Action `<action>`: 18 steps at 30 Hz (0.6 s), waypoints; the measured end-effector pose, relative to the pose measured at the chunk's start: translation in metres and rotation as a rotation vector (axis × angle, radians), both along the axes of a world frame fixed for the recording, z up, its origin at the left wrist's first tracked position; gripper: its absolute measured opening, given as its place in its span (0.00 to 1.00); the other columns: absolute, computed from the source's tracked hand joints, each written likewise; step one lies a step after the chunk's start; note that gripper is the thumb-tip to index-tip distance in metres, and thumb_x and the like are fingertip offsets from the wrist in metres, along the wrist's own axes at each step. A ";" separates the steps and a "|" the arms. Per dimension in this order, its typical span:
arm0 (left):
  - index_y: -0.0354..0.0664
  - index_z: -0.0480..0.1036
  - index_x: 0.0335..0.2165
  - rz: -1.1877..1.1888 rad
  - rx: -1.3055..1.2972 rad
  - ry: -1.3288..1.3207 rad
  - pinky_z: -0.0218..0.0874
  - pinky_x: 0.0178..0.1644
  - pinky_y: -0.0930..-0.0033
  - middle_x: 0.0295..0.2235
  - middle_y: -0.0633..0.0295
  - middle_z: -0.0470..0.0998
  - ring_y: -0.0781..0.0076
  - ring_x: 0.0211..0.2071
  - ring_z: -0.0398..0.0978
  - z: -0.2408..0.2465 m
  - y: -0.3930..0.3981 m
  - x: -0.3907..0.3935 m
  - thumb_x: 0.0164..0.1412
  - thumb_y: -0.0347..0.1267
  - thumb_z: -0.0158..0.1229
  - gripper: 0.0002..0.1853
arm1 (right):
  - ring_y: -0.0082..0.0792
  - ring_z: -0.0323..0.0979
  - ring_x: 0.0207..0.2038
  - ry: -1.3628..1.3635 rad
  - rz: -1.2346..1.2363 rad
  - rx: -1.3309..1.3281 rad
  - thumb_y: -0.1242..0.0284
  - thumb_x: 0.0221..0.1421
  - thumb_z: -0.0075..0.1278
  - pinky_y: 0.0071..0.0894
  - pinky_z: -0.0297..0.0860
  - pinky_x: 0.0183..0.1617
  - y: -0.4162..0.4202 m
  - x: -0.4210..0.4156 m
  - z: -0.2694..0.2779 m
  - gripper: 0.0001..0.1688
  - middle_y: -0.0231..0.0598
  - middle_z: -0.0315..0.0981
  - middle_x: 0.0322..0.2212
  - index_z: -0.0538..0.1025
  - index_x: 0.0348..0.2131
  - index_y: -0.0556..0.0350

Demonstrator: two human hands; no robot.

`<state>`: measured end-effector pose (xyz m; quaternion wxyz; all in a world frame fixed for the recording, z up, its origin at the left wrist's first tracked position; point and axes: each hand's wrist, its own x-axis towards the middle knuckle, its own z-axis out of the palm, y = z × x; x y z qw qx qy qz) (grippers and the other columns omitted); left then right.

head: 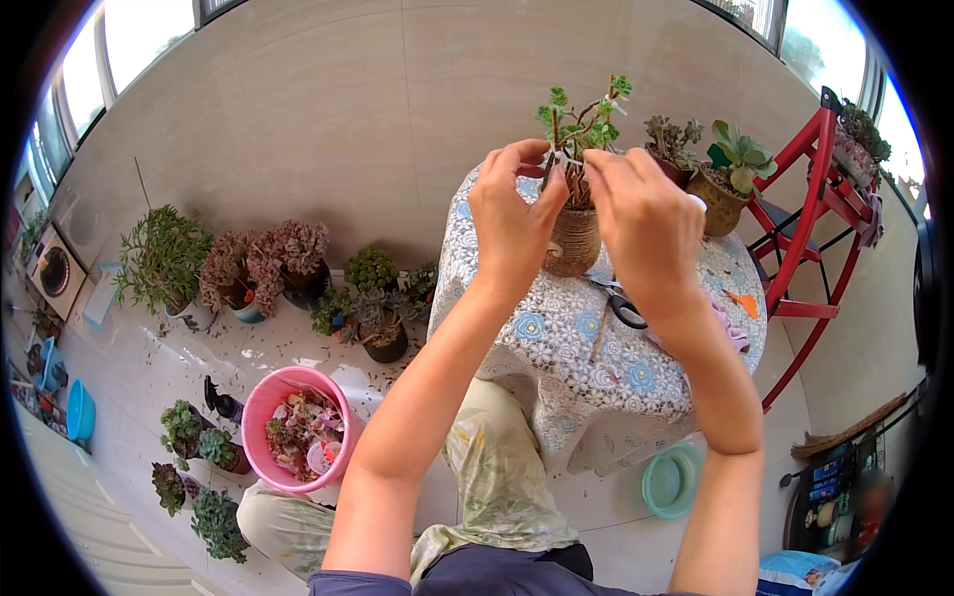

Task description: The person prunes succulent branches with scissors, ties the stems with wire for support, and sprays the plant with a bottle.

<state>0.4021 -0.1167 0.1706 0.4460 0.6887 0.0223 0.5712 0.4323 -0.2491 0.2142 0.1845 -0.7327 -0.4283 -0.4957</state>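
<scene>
A branching succulent with bare woody stems and green rosettes stands in a brown ribbed pot on the round table. Around its stems, at mid height, runs a thin white tie. My right hand pinches the tie's end at the right of the stems. Thumb and fingers of my left hand surround the stems on the left, by the tie; whether they grip anything is unclear. Another white tie sits higher on a branch. Black-handled scissors lie below my right hand, partly hidden by it.
A patterned lace cloth covers the table. Two potted succulents stand at its far right, beside a red folding ladder. A pink bucket of plant scraps stands left of my knee. Several potted plants line the wall.
</scene>
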 end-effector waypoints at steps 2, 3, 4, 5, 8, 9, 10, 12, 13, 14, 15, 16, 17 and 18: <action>0.31 0.76 0.41 -0.001 -0.003 0.004 0.69 0.44 0.69 0.37 0.55 0.79 0.71 0.37 0.78 -0.001 0.002 -0.002 0.55 0.26 0.62 0.14 | 0.39 0.75 0.27 0.002 0.038 0.047 0.72 0.53 0.55 0.36 0.69 0.27 -0.009 0.001 0.004 0.07 0.35 0.71 0.26 0.79 0.35 0.51; 0.30 0.76 0.41 -0.001 0.000 -0.001 0.69 0.44 0.69 0.37 0.56 0.79 0.71 0.37 0.78 -0.002 0.002 -0.003 0.56 0.26 0.62 0.14 | 0.40 0.75 0.26 0.003 0.055 0.070 0.72 0.54 0.56 0.36 0.69 0.27 -0.013 0.001 0.006 0.07 0.35 0.72 0.26 0.79 0.35 0.51; 0.30 0.76 0.41 -0.001 0.003 -0.006 0.69 0.44 0.69 0.37 0.56 0.79 0.72 0.37 0.78 -0.003 0.003 -0.003 0.56 0.26 0.62 0.14 | 0.40 0.75 0.25 0.039 0.043 0.072 0.72 0.55 0.56 0.37 0.68 0.27 -0.015 0.001 0.006 0.07 0.35 0.72 0.26 0.80 0.36 0.51; 0.31 0.76 0.40 -0.014 -0.009 -0.018 0.68 0.43 0.68 0.36 0.56 0.79 0.70 0.36 0.78 -0.004 0.004 -0.002 0.55 0.26 0.62 0.13 | 0.40 0.75 0.25 0.037 0.066 0.068 0.71 0.55 0.56 0.36 0.68 0.27 -0.015 0.001 0.005 0.07 0.35 0.72 0.26 0.80 0.36 0.51; 0.32 0.76 0.39 -0.055 -0.038 -0.047 0.67 0.41 0.65 0.34 0.54 0.78 0.66 0.35 0.77 -0.007 0.005 0.004 0.54 0.26 0.62 0.13 | 0.39 0.75 0.25 0.029 0.087 0.037 0.72 0.55 0.56 0.34 0.69 0.27 -0.012 0.000 0.001 0.07 0.35 0.72 0.26 0.79 0.36 0.52; 0.33 0.76 0.39 -0.059 -0.042 -0.050 0.67 0.41 0.65 0.34 0.54 0.78 0.66 0.35 0.78 -0.007 0.005 0.004 0.54 0.27 0.62 0.13 | 0.38 0.75 0.26 0.025 0.073 0.014 0.72 0.54 0.55 0.34 0.69 0.27 -0.007 -0.001 -0.001 0.08 0.35 0.72 0.26 0.79 0.36 0.52; 0.33 0.76 0.39 -0.064 -0.045 -0.054 0.67 0.41 0.65 0.34 0.54 0.78 0.66 0.35 0.78 -0.006 0.005 0.004 0.54 0.27 0.62 0.13 | 0.38 0.76 0.26 0.021 0.060 -0.010 0.73 0.54 0.55 0.33 0.70 0.27 -0.002 -0.001 -0.003 0.08 0.35 0.72 0.26 0.79 0.36 0.53; 0.33 0.76 0.39 -0.076 -0.053 -0.058 0.67 0.41 0.65 0.34 0.54 0.78 0.66 0.35 0.78 -0.005 0.004 0.004 0.55 0.27 0.62 0.12 | 0.36 0.76 0.27 -0.018 0.049 -0.032 0.75 0.52 0.54 0.33 0.71 0.28 0.007 0.005 -0.005 0.07 0.35 0.71 0.26 0.78 0.34 0.54; 0.33 0.76 0.39 -0.081 -0.058 -0.061 0.67 0.41 0.65 0.34 0.54 0.78 0.66 0.35 0.78 -0.003 0.004 0.004 0.55 0.27 0.61 0.12 | 0.36 0.77 0.28 -0.039 0.044 -0.043 0.76 0.51 0.54 0.33 0.71 0.28 0.011 0.007 -0.006 0.06 0.35 0.71 0.26 0.77 0.33 0.54; 0.32 0.76 0.39 -0.077 -0.046 -0.046 0.67 0.42 0.67 0.35 0.55 0.79 0.68 0.35 0.78 -0.002 0.004 0.003 0.56 0.27 0.61 0.12 | 0.35 0.77 0.29 -0.037 0.029 -0.048 0.76 0.51 0.53 0.33 0.71 0.28 0.013 0.009 -0.006 0.06 0.35 0.70 0.26 0.76 0.32 0.55; 0.32 0.76 0.40 -0.073 -0.034 -0.032 0.68 0.43 0.68 0.36 0.57 0.79 0.71 0.36 0.78 -0.001 0.004 0.003 0.57 0.28 0.61 0.12 | 0.35 0.77 0.29 -0.036 0.016 -0.054 0.77 0.50 0.53 0.33 0.71 0.28 0.016 0.011 -0.006 0.05 0.35 0.70 0.26 0.76 0.32 0.55; 0.31 0.76 0.40 -0.069 -0.023 -0.017 0.68 0.43 0.70 0.36 0.58 0.80 0.73 0.36 0.78 0.000 0.005 0.003 0.58 0.28 0.60 0.13 | 0.35 0.77 0.29 -0.034 0.001 -0.060 0.77 0.49 0.52 0.33 0.72 0.28 0.017 0.011 -0.006 0.05 0.35 0.69 0.26 0.75 0.31 0.55; 0.31 0.76 0.40 -0.071 -0.020 -0.014 0.68 0.43 0.70 0.36 0.58 0.80 0.73 0.36 0.78 0.001 0.005 0.003 0.58 0.28 0.60 0.12 | 0.35 0.77 0.29 -0.035 0.005 -0.053 0.77 0.49 0.52 0.33 0.72 0.28 0.018 0.011 -0.006 0.04 0.36 0.69 0.26 0.75 0.30 0.55; 0.31 0.76 0.40 -0.072 -0.018 -0.010 0.68 0.43 0.69 0.36 0.58 0.80 0.73 0.36 0.78 0.001 0.006 0.003 0.59 0.28 0.60 0.12 | 0.35 0.77 0.29 -0.035 0.010 -0.047 0.77 0.49 0.52 0.33 0.71 0.28 0.019 0.011 -0.006 0.04 0.36 0.69 0.26 0.74 0.29 0.54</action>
